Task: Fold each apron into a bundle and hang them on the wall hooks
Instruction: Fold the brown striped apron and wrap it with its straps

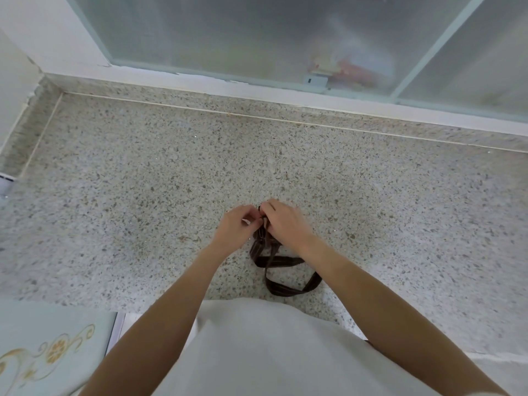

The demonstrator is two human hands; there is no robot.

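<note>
On the speckled stone counter (143, 181), the left hand (238, 228) pinches the dark brown striped apron bundle (261, 238), and the right hand (285, 221) curls over its top, strap loop (288, 284) trailing near. Likely tying off; next, carrying it to a hook.

Speckled granite countertop (143, 181), spanning the view. Near centre: dark brown apron bundle (261, 238), small and tight, resting on the stone. Strap (285, 288), brown with pale stripes, trailing from the bundle in a loop toward the near edge. Left hand (238, 227), fingers curled, pinching the top of the bundle. Right hand (285, 221), fingers curled over the same spot, touching the left. Far side: frosted sliding window (228, 32) in pale frame. Near left: pale cabinet door (51, 350) with gold floral ornament.
</note>
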